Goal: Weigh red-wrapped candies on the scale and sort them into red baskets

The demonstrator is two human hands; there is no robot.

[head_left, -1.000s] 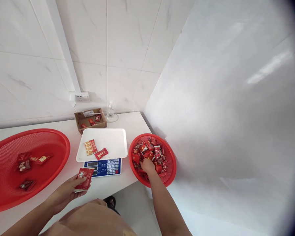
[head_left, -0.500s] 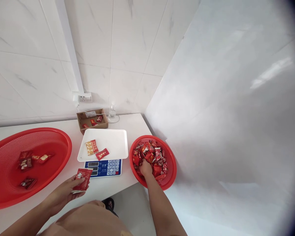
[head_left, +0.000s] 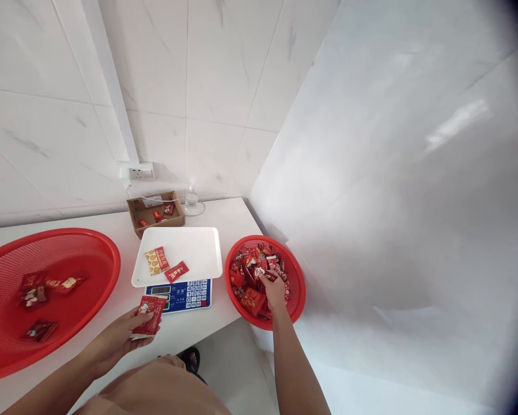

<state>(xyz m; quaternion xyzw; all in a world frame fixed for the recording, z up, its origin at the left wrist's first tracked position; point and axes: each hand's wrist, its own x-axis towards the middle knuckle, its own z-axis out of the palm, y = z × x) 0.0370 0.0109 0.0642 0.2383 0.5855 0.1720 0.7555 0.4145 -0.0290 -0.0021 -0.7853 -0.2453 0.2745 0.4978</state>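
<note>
My left hand (head_left: 123,337) is closed around a red snack packet (head_left: 150,314) with a white picture, held in front of the scale; a pale edge shows beneath it. My right hand (head_left: 275,291) reaches into the round red basket (head_left: 301,288) on the right, its fingers closed on a small dark red snack packet (head_left: 266,275). Many red packets (head_left: 252,300) lie heaped around it. On the white tray of the digital scale (head_left: 189,297) rest a red and cream packet (head_left: 155,261) and a small red packet (head_left: 177,271).
A large red mesh basket (head_left: 112,253) on the left holds several packets. Behind the scale stands a cardboard box (head_left: 170,222) with a few packets, beside a clear glass object (head_left: 192,200). A wall socket (head_left: 141,172) and white cable are at the back. A wall rises on the right.
My right hand has moved up and right within the basket and now has a packet in its fingers. My left hand keeps its packet. The view has shifted slightly.
</note>
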